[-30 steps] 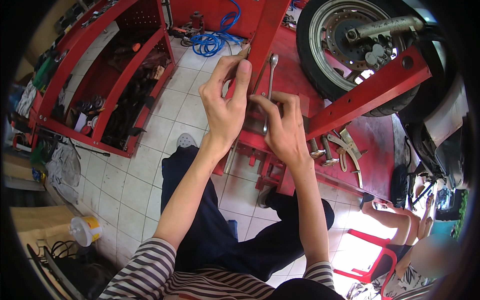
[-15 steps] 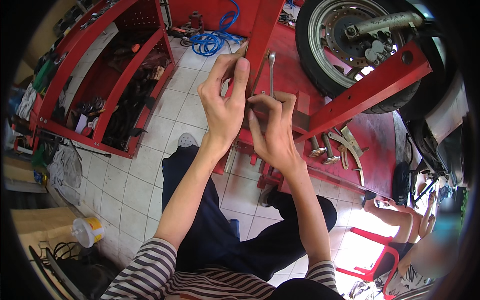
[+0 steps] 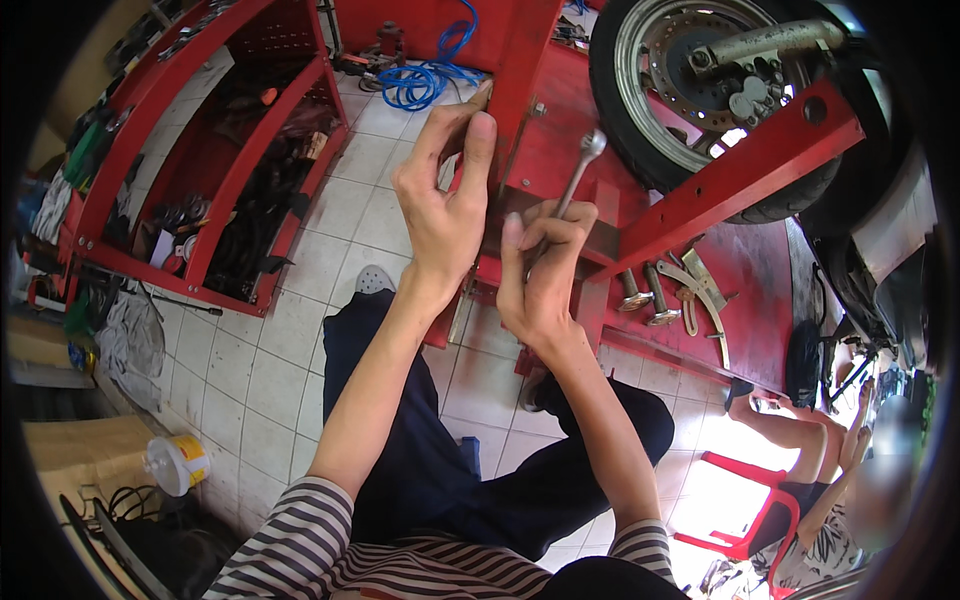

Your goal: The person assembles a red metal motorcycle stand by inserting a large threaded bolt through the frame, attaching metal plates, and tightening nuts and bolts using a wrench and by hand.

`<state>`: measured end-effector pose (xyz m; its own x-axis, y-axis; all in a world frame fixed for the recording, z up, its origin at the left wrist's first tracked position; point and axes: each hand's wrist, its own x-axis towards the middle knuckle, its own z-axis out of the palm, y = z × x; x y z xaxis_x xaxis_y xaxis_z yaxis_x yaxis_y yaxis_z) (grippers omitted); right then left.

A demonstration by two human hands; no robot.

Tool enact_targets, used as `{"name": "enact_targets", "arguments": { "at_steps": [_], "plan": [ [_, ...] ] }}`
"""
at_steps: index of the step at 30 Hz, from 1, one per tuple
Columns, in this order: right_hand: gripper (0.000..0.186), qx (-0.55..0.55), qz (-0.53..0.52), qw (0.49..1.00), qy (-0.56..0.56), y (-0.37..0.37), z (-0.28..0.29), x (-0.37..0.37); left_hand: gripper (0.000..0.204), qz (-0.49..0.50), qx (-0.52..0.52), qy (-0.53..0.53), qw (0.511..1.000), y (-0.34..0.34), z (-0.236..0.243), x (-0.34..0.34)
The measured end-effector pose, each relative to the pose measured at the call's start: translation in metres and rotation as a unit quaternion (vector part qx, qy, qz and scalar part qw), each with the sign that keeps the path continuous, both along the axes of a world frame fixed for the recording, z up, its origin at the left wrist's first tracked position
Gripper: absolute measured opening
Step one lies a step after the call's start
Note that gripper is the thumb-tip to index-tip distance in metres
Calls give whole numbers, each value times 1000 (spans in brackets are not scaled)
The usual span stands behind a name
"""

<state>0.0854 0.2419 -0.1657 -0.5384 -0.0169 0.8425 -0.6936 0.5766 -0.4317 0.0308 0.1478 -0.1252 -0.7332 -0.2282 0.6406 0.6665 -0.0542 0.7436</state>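
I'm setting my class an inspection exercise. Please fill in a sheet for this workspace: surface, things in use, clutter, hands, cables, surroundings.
Surface: red platform, with dark marks.
Things in use: wrench, head raised; red post beside the left hand.
Clutter: curved metal piece and two bolt-like parts on the platform; red cart with jumbled parts inside.
Hands: right curled around the wrench; left bent, its grip unclear.
Cables: blue coil on the floor; hose or cable, cannot tell.
Surroundings: wheel above the platform's far part; tiled floor; tub lower left; person at a red chair.
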Motion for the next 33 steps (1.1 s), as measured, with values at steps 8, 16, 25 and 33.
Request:
{"name": "enact_targets", "arguments": {
  "at_steps": [8,16,25,33],
  "plan": [
    [25,8,89,991,-98,27,18,19,22,7,-6,-21,1000,0,-5,0],
    [18,-10,98,972,-212,70,31,34,25,132,-83,265,952,22,-11,18],
    [20,7,123,966,-229,90,61,38,14,78,-284,245,924,24,-10,15],
    [19,-205,143,941,-229,150,82,67,23,-6,-207,195,959,31,-24,28]
  ]
}}
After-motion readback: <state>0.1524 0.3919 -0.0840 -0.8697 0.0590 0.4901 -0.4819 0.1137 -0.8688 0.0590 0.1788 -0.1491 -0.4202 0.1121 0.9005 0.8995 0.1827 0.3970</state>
